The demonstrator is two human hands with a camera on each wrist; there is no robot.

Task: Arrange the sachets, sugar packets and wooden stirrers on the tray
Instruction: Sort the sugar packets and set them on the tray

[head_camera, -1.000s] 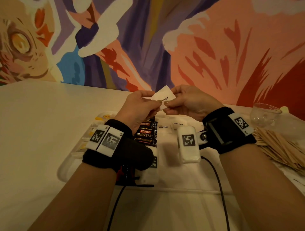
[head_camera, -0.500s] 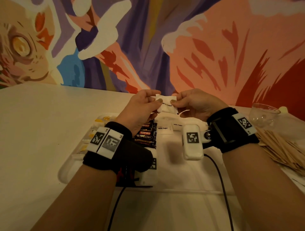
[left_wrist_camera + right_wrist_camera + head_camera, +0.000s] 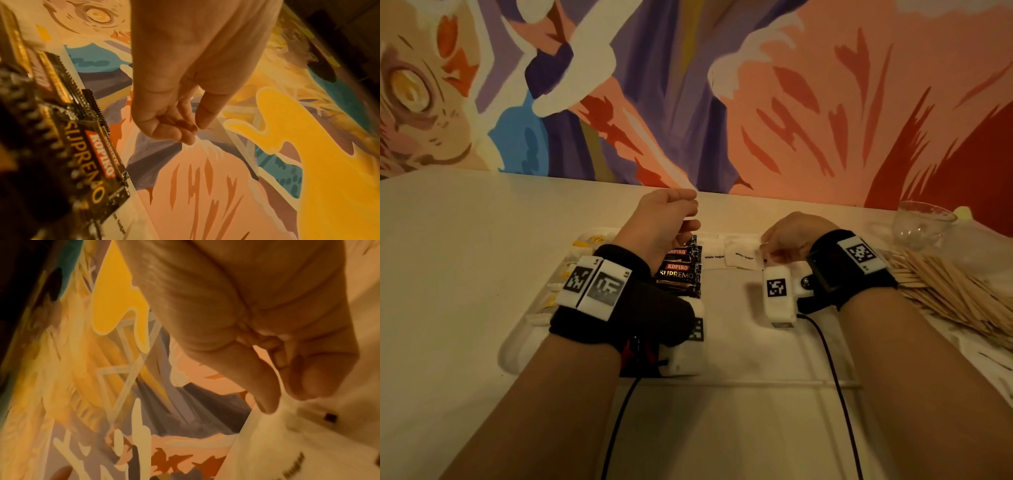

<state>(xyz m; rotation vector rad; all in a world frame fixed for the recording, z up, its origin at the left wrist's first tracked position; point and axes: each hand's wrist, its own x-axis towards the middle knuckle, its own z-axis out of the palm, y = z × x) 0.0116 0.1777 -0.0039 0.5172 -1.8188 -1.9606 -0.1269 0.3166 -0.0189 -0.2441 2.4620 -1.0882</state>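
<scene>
My right hand (image 3: 774, 249) pinches a white sugar packet (image 3: 764, 263) by its edge, low on the white tray (image 3: 739, 342), at the right end of a row of white sugar packets (image 3: 743, 257). In the right wrist view the thumb and forefinger of the right hand (image 3: 281, 395) close on the packet (image 3: 287, 443). My left hand (image 3: 688, 214) hovers over the black Kopiko sachets (image 3: 679, 270) with fingers curled and nothing in them. The left wrist view shows the left hand (image 3: 193, 129) above the Kopiko sachets (image 3: 86, 146). Wooden stirrers (image 3: 945, 291) lie heaped off the tray at the right.
Yellow and white sachets (image 3: 585, 243) line the tray's left side. A clear glass cup (image 3: 921, 222) stands at the back right beside the stirrers. A painted wall runs along the table's far edge. Cables trail from both wrists over the tray's front.
Both hands held the sugar packet up together. The left hand has let go, and the right hand has brought the packet down to the tray beside the other sugar packets.
</scene>
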